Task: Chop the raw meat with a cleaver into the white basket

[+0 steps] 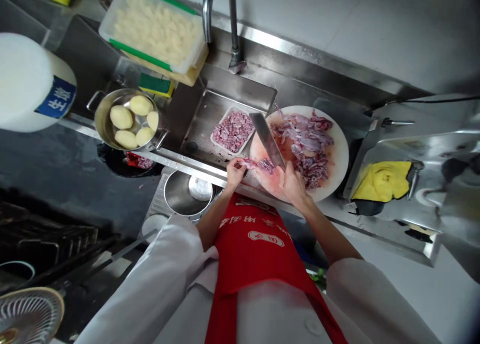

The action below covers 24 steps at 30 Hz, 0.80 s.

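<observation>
My right hand (291,183) is closed round the handle of a cleaver (268,140), its broad blade slanting over the left part of a round white cutting board (339,171). Between the fingers of my left hand (236,172), at the board's left edge, is the end of a strip of raw meat (247,162). Dark chopped pieces (266,166) lie by the blade, next to that strip. Skinned, bony raw carcasses (305,134) and more dark meat (317,171) are heaped on the board's right side. A white tub (213,140) of chopped meat stands in the sink left of the board.
A steel sink (210,104) lies under a faucet (234,34). To its left are a pot (98,121) of peeled potatoes, a sponge (155,85) and a lidded box (150,29). A yellow cloth (384,180) lies at right. An empty pot (180,194) stands below the counter edge.
</observation>
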Each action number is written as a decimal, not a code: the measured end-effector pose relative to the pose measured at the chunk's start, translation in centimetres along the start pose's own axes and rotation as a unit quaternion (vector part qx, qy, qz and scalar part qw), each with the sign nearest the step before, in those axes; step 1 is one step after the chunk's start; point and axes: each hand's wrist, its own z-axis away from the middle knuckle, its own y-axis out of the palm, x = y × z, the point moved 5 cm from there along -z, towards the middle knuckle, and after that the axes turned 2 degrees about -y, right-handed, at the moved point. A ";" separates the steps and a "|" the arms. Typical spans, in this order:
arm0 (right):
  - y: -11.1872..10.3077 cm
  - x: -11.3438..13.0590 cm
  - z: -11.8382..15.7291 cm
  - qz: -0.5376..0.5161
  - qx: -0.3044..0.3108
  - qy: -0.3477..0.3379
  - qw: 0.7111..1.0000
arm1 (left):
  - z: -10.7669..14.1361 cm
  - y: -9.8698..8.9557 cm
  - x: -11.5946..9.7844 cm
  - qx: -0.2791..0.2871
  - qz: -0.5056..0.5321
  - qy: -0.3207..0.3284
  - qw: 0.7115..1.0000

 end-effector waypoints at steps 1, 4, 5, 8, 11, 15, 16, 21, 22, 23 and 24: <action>0.5 0.3 -0.4 0.003 0.017 -0.008 1.000 | 0.1 0.0 0.2 -0.008 0.006 -0.008 1.000; 2.1 0.7 -1.2 0.006 0.072 -0.034 0.997 | 0.0 -0.2 0.2 -0.036 0.041 -0.036 0.998; 2.4 0.6 -1.3 0.004 0.078 -0.041 0.996 | -0.2 -0.4 0.1 -0.047 0.056 -0.043 0.996; 2.6 -0.3 -1.2 -0.003 0.081 -0.041 0.996 | -0.8 -1.1 -0.5 -0.074 0.080 -0.041 0.993; 2.5 -2.2 -0.5 -0.028 0.095 -0.028 0.995 | -0.9 -1.3 -1.5 -0.043 0.037 0.004 0.998; 1.5 -6.2 0.9 -0.108 -0.009 0.013 0.994 | 0.0 0.4 -4.5 0.087 -0.103 0.138 0.981; 1.3 -7.4 1.4 -0.127 -0.049 0.031 0.990 | 0.3 1.2 -5.4 0.138 -0.146 0.177 0.964; 2.3 -11.5 4.8 -0.148 -0.102 0.119 0.976 | 0.8 5.9 -8.0 0.385 -0.332 0.325 0.797; 2.7 -11.7 5.4 -0.149 -0.100 0.129 0.975 | 0.7 6.6 -8.0 0.405 -0.350 0.331 0.777; 3.0 -11.7 5.9 -0.150 -0.099 0.136 0.974 | 0.6 7.2 -7.8 0.410 -0.361 0.328 0.770; 3.4 -11.5 6.4 -0.150 -0.098 0.143 0.973 | 0.7 7.6 -7.6 0.399 -0.367 0.319 0.777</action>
